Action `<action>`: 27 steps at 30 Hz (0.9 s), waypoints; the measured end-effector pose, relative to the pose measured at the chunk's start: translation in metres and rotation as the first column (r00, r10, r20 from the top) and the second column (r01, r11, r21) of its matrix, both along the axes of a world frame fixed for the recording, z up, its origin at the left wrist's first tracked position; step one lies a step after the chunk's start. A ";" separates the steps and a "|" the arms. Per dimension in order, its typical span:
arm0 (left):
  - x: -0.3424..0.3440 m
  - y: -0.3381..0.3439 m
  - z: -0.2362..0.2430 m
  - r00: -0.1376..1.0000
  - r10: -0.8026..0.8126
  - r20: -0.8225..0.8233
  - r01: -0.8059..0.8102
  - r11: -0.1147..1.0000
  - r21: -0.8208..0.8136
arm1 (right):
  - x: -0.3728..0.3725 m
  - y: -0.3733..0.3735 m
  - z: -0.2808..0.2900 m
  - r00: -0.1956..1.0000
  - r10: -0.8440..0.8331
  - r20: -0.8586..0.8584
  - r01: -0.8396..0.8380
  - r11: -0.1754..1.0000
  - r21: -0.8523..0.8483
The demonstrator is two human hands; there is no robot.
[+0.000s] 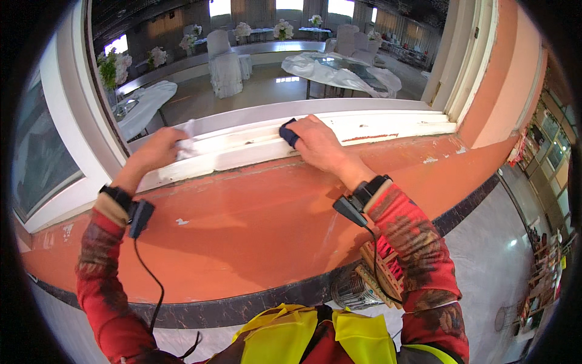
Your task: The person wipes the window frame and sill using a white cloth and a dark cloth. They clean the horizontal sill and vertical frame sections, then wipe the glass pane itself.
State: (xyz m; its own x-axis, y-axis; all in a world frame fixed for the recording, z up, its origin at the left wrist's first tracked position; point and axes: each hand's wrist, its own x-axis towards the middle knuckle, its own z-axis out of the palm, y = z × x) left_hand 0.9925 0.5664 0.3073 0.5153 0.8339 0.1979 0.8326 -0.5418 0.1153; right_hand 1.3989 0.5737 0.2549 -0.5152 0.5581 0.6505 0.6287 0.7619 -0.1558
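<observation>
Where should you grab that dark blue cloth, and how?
Probably by its right-hand end, coming from above and the right, thumb and fingers pinching it. The dark blue cloth looks small and bunched over the white window frame, so its upper side is easiest to reach. The right hand holds that end, leaving the left end sticking out.

1. A white sliding-window track (233,145) runs along the foot of the opening, its ridges spotted with dark marks.
2. A bunched navy cloth (288,133) sits against the track near its middle.
3. A crumpled white cloth (187,142) is at its left part; contact is unclear.
4. A reddish-brown streak (371,138) lines its right part.
5. Nearer spreads an orange-painted windowsill (242,224) with pale chipped patches (182,222).
</observation>
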 end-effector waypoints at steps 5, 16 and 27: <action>0.144 0.056 0.001 0.965 -0.103 -0.240 0.118 0.992 0.052 | 0.005 -0.005 0.002 0.994 -0.047 0.097 0.050 0.998 -0.032; 0.023 0.024 -0.006 0.986 -0.158 -0.054 0.166 0.961 0.221 | 0.099 0.005 0.003 0.943 -0.279 0.185 0.272 0.960 0.061; -0.038 -0.098 0.002 0.960 0.183 0.212 -0.191 0.981 0.019 | 0.087 -0.004 0.001 0.890 -0.378 0.255 0.383 0.923 0.032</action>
